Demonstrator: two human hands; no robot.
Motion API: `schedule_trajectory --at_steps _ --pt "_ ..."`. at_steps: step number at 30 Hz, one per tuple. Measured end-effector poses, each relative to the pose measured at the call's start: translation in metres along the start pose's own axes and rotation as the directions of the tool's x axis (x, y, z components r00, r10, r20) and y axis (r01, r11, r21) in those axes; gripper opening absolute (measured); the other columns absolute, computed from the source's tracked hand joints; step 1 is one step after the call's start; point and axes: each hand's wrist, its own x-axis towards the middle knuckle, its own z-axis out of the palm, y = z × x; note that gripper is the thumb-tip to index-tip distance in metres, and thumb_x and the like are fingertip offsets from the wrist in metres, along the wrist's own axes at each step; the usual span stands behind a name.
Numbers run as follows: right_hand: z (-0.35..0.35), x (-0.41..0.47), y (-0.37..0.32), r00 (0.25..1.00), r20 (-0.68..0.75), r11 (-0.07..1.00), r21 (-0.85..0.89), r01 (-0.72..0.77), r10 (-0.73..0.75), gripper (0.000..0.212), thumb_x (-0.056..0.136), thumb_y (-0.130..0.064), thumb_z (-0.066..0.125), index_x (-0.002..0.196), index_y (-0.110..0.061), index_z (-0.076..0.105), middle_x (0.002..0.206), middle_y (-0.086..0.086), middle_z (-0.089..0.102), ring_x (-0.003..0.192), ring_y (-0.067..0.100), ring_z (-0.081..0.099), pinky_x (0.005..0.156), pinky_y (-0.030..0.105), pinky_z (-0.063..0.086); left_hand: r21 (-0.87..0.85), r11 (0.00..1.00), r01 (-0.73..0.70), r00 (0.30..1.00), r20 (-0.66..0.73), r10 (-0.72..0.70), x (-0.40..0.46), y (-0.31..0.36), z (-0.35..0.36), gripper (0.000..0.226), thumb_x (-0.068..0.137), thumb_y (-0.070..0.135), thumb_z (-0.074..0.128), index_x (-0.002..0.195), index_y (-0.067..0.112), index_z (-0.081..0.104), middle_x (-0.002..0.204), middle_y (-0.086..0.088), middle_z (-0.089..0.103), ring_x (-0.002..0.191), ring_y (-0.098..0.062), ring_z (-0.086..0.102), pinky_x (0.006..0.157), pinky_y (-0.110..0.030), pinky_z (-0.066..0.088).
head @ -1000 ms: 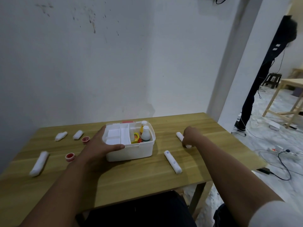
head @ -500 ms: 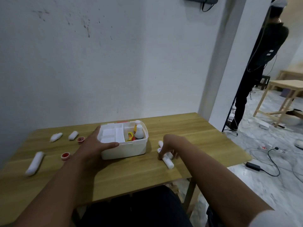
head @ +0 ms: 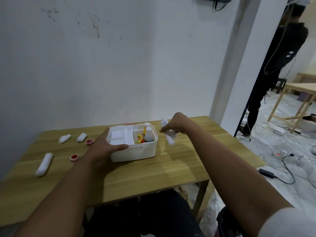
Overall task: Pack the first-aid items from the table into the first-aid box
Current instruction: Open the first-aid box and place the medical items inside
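Note:
The white first-aid box (head: 136, 153) stands open on the wooden table (head: 171, 170), with two bottles (head: 148, 134) and yellow-red items in its right compartment. My left hand (head: 104, 146) rests flat against the box's left front corner, thumb on the rim. My right hand (head: 176, 124) is raised just right of the box, shut on two white rolls (head: 168, 134), blurred by motion. Three white bandage rolls lie at the left: one long roll (head: 44, 164) and two short ones (head: 64, 138), (head: 81, 137). Two small red-and-white caps (head: 74, 157), (head: 89, 141) lie near them.
The table stands against a white wall. Its right edge drops to a tiled floor with cables and a power brick (head: 266, 172). A person in dark clothes (head: 280, 65) stands in the doorway at right, beside another wooden table (head: 301, 89).
My right hand gathered the two white rolls from the table right of the box and lifted them up beside the box. My left hand stayed on the box.

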Motion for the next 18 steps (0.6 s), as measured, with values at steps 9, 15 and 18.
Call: schedule_trajectory --at_steps 9,15,18 --pt "0.036 0.002 -0.024 0.943 -0.244 0.943 0.189 0.274 -0.225 0.059 0.070 -0.052 0.088 0.112 -0.017 0.064 0.105 -0.001 0.067 0.094 0.018 0.067 0.079 0.037 0.059 0.102 0.993 0.051 0.999 -0.008 -0.051 0.009 -0.008 -0.003 0.143 0.041 0.088 0.081 0.160 0.035 0.023 0.161 0.000 0.040 0.140 -0.029 0.043 0.103 -0.053 0.048" --pt "0.062 0.000 -0.021 0.939 -0.262 0.965 0.080 0.250 -0.222 0.050 0.075 -0.044 0.085 0.105 -0.015 0.058 0.097 -0.002 0.061 0.090 0.019 0.060 0.065 0.031 0.045 0.084 0.996 0.027 1.000 -0.004 -0.027 0.005 -0.007 -0.003 0.140 0.042 0.086 0.082 0.159 0.033 0.027 0.157 0.002 0.044 0.136 -0.026 0.046 0.100 -0.047 0.050" --pt "0.070 0.001 -0.017 0.948 -0.241 0.977 0.007 0.214 -0.206 0.051 0.073 -0.046 0.086 0.104 -0.017 0.058 0.096 -0.003 0.060 0.090 0.020 0.060 0.065 0.031 0.046 0.061 0.998 -0.001 1.000 -0.004 0.001 0.003 -0.003 -0.003 0.136 0.043 0.085 0.082 0.158 0.032 0.031 0.153 0.004 0.048 0.132 -0.023 0.048 0.096 -0.042 0.050"
